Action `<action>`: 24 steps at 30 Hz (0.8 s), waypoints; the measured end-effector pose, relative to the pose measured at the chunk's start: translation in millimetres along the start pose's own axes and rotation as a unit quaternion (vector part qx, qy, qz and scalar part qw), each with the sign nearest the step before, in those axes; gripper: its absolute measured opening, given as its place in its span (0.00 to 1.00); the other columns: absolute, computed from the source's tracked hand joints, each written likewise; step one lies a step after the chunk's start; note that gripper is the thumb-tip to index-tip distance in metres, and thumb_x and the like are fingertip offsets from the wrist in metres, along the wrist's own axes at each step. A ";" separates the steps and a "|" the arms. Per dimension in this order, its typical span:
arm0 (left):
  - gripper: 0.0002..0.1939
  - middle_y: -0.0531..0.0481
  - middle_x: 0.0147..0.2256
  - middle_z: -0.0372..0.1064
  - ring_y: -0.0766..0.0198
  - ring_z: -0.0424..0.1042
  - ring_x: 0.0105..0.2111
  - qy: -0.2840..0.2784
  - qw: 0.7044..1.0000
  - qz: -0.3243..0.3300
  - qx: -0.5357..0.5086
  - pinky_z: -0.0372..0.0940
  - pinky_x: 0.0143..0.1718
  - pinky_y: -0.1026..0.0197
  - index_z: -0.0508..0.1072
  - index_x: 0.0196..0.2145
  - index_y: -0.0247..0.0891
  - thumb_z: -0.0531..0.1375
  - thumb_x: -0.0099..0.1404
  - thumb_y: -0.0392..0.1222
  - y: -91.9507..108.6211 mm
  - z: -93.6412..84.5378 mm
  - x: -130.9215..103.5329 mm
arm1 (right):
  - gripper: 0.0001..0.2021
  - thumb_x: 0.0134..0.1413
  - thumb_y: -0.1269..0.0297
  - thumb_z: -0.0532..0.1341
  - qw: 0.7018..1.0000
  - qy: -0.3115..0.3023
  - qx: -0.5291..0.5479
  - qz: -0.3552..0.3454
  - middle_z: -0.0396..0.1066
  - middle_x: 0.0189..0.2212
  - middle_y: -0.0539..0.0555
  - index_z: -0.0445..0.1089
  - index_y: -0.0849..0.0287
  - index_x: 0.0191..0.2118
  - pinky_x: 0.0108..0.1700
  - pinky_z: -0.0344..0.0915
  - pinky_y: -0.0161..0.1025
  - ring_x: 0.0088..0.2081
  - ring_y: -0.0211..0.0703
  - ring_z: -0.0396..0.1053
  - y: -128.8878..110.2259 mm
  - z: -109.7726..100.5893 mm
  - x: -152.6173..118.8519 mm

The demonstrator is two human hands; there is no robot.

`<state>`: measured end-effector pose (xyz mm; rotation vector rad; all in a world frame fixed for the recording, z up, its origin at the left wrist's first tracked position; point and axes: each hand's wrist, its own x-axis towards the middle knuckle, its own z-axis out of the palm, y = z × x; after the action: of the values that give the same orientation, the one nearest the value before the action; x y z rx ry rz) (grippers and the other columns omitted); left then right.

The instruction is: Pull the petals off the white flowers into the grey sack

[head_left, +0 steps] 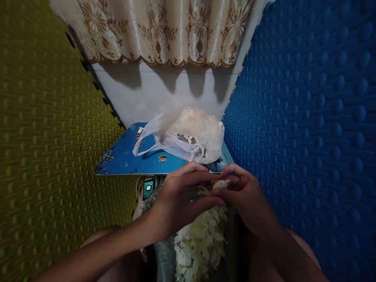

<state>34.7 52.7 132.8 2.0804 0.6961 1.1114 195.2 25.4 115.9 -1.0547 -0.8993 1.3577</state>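
Note:
Small pale petals or flower pieces [221, 184] are pinched between the thumb and fingers of my right hand [248, 196]. My left hand [182, 196] reaches in from the left with its fingers stretched out and its thumb apart, the fingertips beside those of my right hand. Whether it touches the flower pieces is not clear. Below both hands lies a thick bunch of white flowers [199, 244]. Beyond them, a translucent plastic bag [194, 137] with pale pieces inside rests on a blue table [123, 156].
A lit phone-like screen [149, 188] with a white cable is under the table's front edge. Yellow-green textured matting [58, 137] stands at the left, blue matting [308, 117] at the right. An embroidered curtain [164, 31] hangs over a white wall behind.

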 end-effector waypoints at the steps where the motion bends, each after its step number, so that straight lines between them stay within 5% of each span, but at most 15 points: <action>1: 0.14 0.49 0.33 0.69 0.65 0.69 0.33 0.004 1.000 0.004 -0.005 0.63 0.35 0.65 0.76 0.38 0.39 0.67 0.51 0.36 -0.6 0.8 1.0 | 0.17 0.29 0.75 0.71 1.000 0.000 0.007 0.001 0.72 0.16 0.42 0.65 0.56 0.28 0.22 0.60 0.26 0.18 0.32 0.67 0.4 -0.3 0.5; 7: 0.01 0.50 0.30 0.70 0.66 0.70 0.33 0.053 0.994 -0.045 -0.079 0.64 0.35 0.65 0.75 0.28 0.36 0.64 0.56 0.33 -4.0 -1.4 9.0 | 0.12 0.42 0.66 0.68 0.999 -0.029 -0.022 -0.004 0.75 0.23 0.46 0.70 0.55 0.37 0.32 0.67 0.33 0.27 0.37 0.72 0.6 2.3 1.3; 10: 0.04 0.49 0.33 0.72 0.64 0.71 0.38 0.092 0.984 -0.063 -0.136 0.66 0.40 0.65 0.74 0.29 0.37 0.61 0.58 0.31 -3.9 -4.3 9.9 | 0.08 0.47 0.63 0.65 0.998 0.042 0.009 -0.043 0.74 0.28 0.47 0.69 0.55 0.34 0.36 0.67 0.33 0.31 0.37 0.72 -0.7 -4.8 8.7; 14: 0.02 0.49 0.33 0.75 0.63 0.73 0.38 0.129 0.971 -0.112 -0.169 0.67 0.42 0.64 0.75 0.30 0.36 0.62 0.58 0.33 -11.2 -5.0 8.9 | 0.14 0.47 0.61 0.65 0.993 0.094 -0.013 -0.066 0.73 0.30 0.50 0.68 0.56 0.40 0.35 0.67 0.33 0.31 0.38 0.70 -12.0 -28.3 21.4; 19: 0.36 0.51 0.30 0.77 0.66 0.75 0.30 0.128 0.940 -0.207 -0.241 0.69 0.36 0.67 0.62 0.56 0.36 0.68 0.50 0.34 -21.3 -6.3 9.4 | 0.10 0.51 0.59 0.62 0.962 0.053 -0.232 -0.132 0.71 0.25 0.51 0.70 0.58 0.37 0.29 0.61 0.33 0.28 0.39 0.67 -16.7 -28.6 13.3; 24: 0.41 0.53 0.25 0.77 0.67 0.75 0.24 0.102 0.917 -0.260 -0.285 0.69 0.29 0.70 0.61 0.56 0.36 0.70 0.46 0.32 -13.6 -4.3 7.8 | 0.11 0.54 0.59 0.59 0.933 0.015 -0.311 -0.181 0.60 0.19 0.44 0.68 0.53 0.43 0.21 0.54 0.31 0.20 0.34 0.57 -1.4 0.0 -2.7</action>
<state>32.9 68.2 128.1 1.2032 0.8381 1.0602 195.5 22.8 117.4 -1.2905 -1.4753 0.7512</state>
